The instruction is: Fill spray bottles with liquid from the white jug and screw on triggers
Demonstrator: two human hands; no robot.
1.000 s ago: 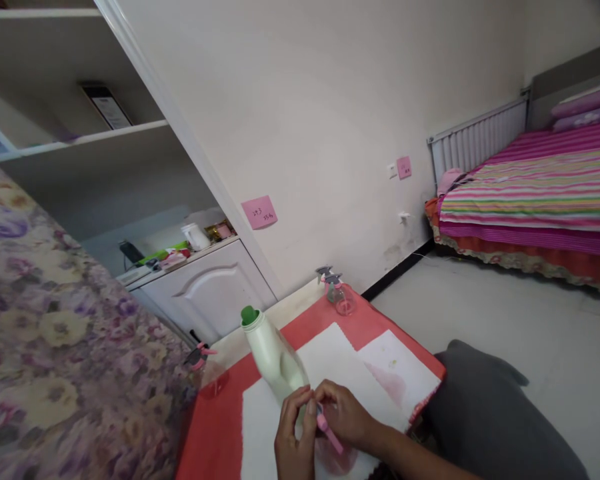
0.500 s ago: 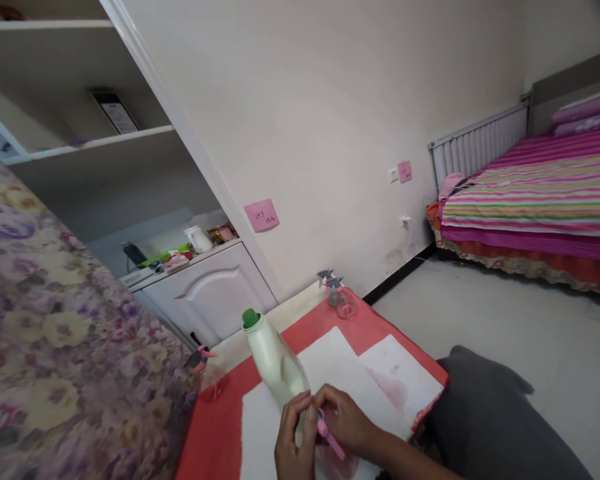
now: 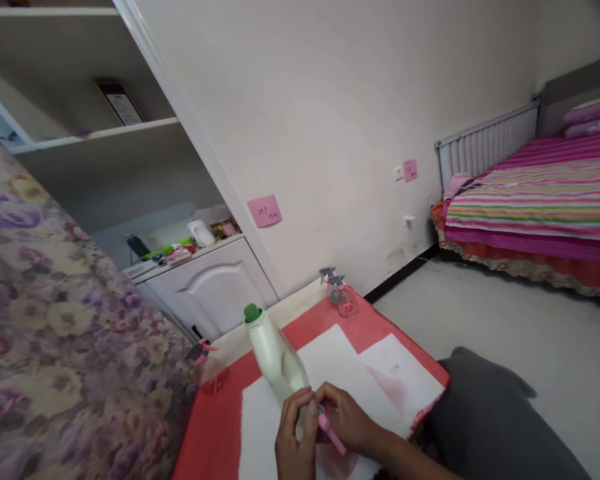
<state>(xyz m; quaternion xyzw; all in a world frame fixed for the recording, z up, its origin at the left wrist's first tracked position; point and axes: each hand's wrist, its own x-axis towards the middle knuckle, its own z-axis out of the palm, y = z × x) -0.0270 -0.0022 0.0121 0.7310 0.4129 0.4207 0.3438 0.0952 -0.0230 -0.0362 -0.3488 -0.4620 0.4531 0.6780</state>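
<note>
Both my hands meet at the bottom middle over a white sheet (image 3: 330,367) on a red table cover (image 3: 220,427). My right hand (image 3: 347,423) is closed round the head of a small pink spray bottle (image 3: 330,437), whose pink trigger sticks out below the fingers. Fingers of my left hand (image 3: 295,443) are pinched against the same spray head from the left. Just behind the hands stands a white bottle with a green cap (image 3: 273,353).
A second small spray bottle (image 3: 340,297) stands at the table's far corner, a third (image 3: 205,360) at the left edge by a flowered fabric (image 3: 65,333). A white cabinet (image 3: 210,287) with shelves is behind; a striped bed (image 3: 535,200) at right.
The view has drifted slightly; my hands stay on the spray head with only small finger movement.
</note>
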